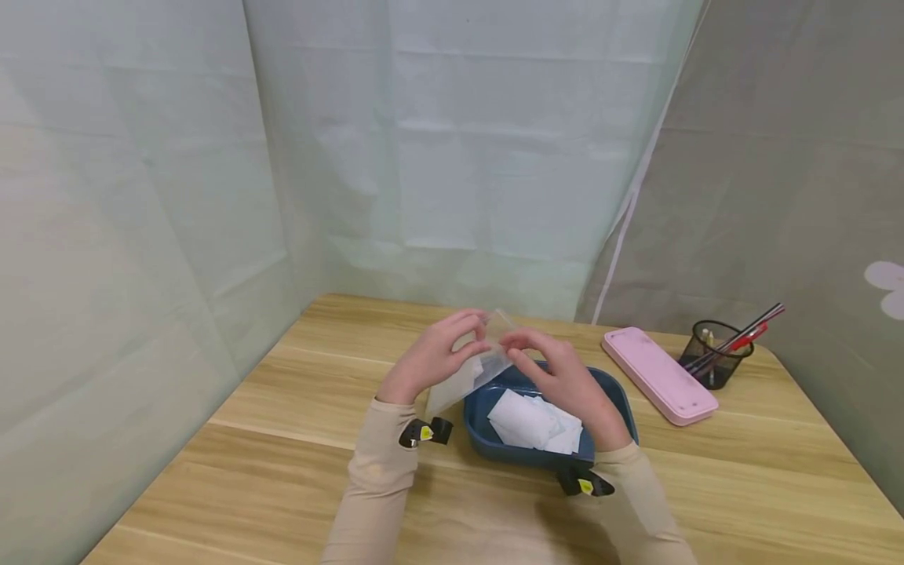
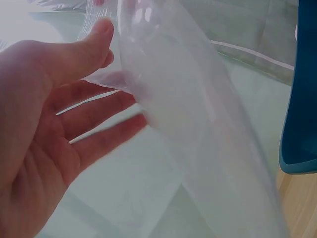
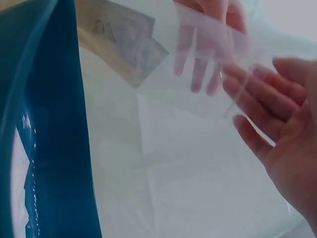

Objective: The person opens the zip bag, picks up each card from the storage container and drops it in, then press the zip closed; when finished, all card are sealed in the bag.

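Observation:
A clear plastic bag (image 1: 455,386) hangs tilted between the two hands, over the left rim of a blue tray (image 1: 482,441). My left hand (image 1: 441,355) pinches the bag's upper edge between thumb and fingers, the other fingers lying behind the film (image 2: 173,99). At the bag's other side, my right hand (image 1: 558,377) has its fingers extended against the edge, thumb apart from them (image 3: 277,104). Small flat pieces (image 3: 124,42) show through the film in the right wrist view; their kind is unclear. White paper-like pieces (image 1: 533,424) lie overlapping in the tray.
A pink case (image 1: 660,375) lies right of the tray. Beyond it, a black mesh pen holder (image 1: 716,357) contains several pens, one of them red. Pale curtains (image 1: 459,157) surround the wooden table (image 1: 282,471) at the back and sides.

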A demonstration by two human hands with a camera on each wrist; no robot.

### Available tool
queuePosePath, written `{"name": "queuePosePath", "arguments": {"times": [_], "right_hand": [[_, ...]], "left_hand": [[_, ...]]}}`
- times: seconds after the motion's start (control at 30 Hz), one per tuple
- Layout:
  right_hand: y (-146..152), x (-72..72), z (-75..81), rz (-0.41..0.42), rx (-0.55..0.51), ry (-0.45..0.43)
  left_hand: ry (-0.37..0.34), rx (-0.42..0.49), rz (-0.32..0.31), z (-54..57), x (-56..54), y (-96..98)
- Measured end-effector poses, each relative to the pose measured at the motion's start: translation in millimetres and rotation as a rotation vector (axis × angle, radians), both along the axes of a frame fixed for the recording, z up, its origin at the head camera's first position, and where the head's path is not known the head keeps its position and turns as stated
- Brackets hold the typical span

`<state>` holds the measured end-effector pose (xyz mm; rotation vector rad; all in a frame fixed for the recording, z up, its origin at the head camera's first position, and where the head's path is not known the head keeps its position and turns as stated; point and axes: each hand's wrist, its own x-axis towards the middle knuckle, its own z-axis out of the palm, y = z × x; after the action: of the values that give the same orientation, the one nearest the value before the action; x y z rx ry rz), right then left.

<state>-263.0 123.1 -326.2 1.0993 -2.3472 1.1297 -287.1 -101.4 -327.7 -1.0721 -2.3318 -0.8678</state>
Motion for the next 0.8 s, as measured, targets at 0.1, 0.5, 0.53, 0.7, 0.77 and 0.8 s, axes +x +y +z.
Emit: {"name": "queuePosePath", "arguments": {"times": [0.1, 0.5, 0.53, 0.7, 0.77, 0.8], "right_hand": [[6, 0.2, 1.4, 0.042, 0.035, 0.01], [15, -10.1, -0.5, 0.058, 0.085, 0.293], [15, -10.5, -0.7, 0.061, 0.083, 0.304], [16, -10.8, -2.5, 0.057, 0.086, 0.333], [16, -10.9, -3.7, 0.056, 0.094, 0.349], [16, -11.0, -4.4, 0.056, 0.101, 0.358]], "left_hand": [[-0.013, 0.045, -0.021, 0.7, 0.4, -0.8], [-0.158, -0.011, -0.048, 4.2, 4.6, 0.6], [-0.183, -0.014, -0.047, 4.1, 4.8, 0.6], [-0.27, 0.008, -0.051, 3.0, 4.6, -1.3], [-0.258, 0.0, -0.045, 2.1, 4.3, -3.0], [-0.244, -0.013, -0.038, 1.5, 4.1, -4.0]]}}
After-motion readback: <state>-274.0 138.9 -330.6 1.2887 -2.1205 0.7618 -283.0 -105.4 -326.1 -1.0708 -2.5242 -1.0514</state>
